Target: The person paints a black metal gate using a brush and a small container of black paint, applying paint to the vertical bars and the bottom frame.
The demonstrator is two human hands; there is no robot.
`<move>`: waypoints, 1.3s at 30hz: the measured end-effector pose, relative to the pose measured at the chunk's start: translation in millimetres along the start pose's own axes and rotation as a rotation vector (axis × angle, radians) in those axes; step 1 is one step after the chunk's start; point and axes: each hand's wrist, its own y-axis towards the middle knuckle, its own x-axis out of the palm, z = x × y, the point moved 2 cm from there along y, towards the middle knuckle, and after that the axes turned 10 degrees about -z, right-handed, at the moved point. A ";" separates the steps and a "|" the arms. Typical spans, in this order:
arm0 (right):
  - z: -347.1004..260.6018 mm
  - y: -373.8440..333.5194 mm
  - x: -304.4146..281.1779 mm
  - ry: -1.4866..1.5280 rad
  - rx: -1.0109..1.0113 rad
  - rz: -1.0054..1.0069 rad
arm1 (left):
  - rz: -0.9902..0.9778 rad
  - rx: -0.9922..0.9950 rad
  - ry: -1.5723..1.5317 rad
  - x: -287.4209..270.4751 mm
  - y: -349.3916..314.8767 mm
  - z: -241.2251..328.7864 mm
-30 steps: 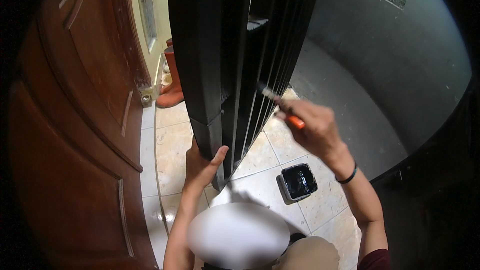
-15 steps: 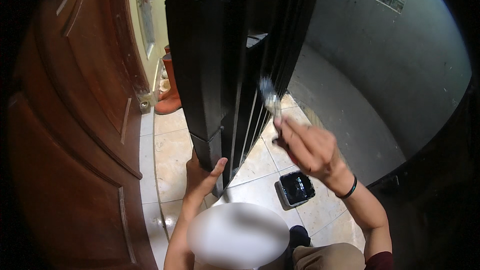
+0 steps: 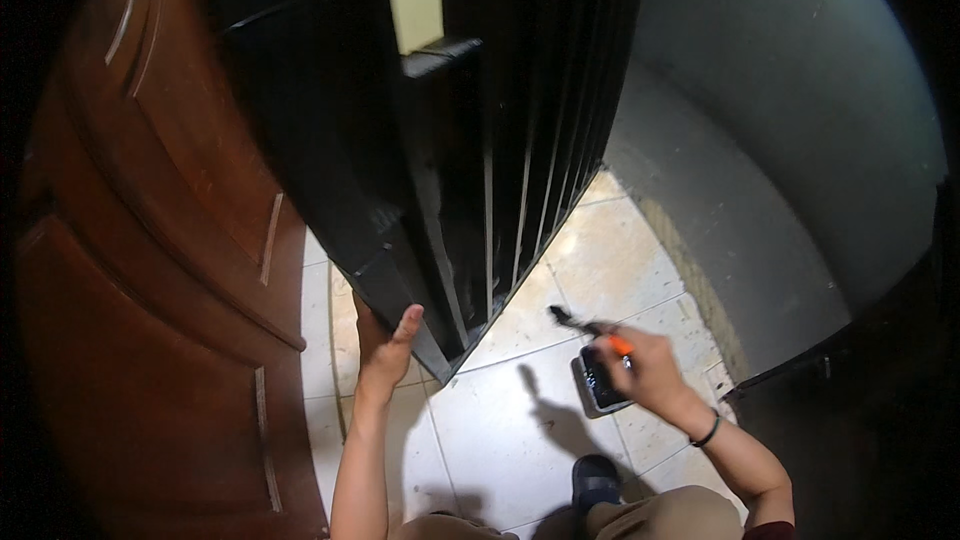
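Note:
A tall black gate leaf [image 3: 300, 130] with vertical slats stands in front of me. My left hand [image 3: 385, 365] grips its lower near edge, thumb on the slatted side and fingers hidden behind it. In my right hand [image 3: 648, 372] is a paintbrush [image 3: 562, 317] with dark bristles and an orange part on its handle. The brush points left, off the gate and above the tiles. Beneath that hand a small square tub [image 3: 607, 410] of black paint sits on the floor, partly covered by the fingers.
A brown panelled wooden door [image 3: 150, 310] stands close on the left. Pale floor tiles [image 3: 500, 440] run under the gate. To the right are a raised grey ledge [image 3: 720, 190] and a grey wall [image 3: 780, 90]. My sandalled foot [image 3: 597, 480] is near the tub.
My right hand has lowered the paintbrush from the gate's slats to beside the tub. The gate leaf appears turned, its top shifted left in view. My left hand keeps hold of its edge.

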 end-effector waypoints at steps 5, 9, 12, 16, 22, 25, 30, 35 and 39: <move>66.1 -34.3 -32.2 0.552 0.475 0.165 | 0.108 -0.205 0.256 -32.9 8.0 -36.1; 110.8 -92.1 -18.0 0.665 0.570 0.342 | 0.116 -0.520 0.414 -63.7 2.4 -60.5; 138.3 -136.1 0.4 0.715 0.735 0.381 | 0.134 -0.417 0.351 -51.7 15.3 -43.3; 167.8 -183.5 30.2 0.604 0.828 0.410 | 0.045 -0.272 0.194 -64.8 29.8 -89.8; 161.5 -164.4 46.1 0.530 0.833 0.226 | 0.348 -0.263 0.569 -85.2 35.3 -102.9; 175.9 -173.2 58.7 0.320 0.772 0.164 | 0.391 -0.168 0.623 -92.6 35.3 -132.0; 180.6 -171.8 67.3 0.238 0.805 0.133 | 0.495 -0.010 0.572 -98.1 33.1 -156.0; 179.7 -169.1 83.0 0.262 0.777 0.081 | 0.529 0.024 0.536 -73.7 33.9 -133.5; 167.7 -158.8 92.8 0.293 0.733 -0.057 | 0.479 -0.078 0.498 -83.9 25.6 -135.9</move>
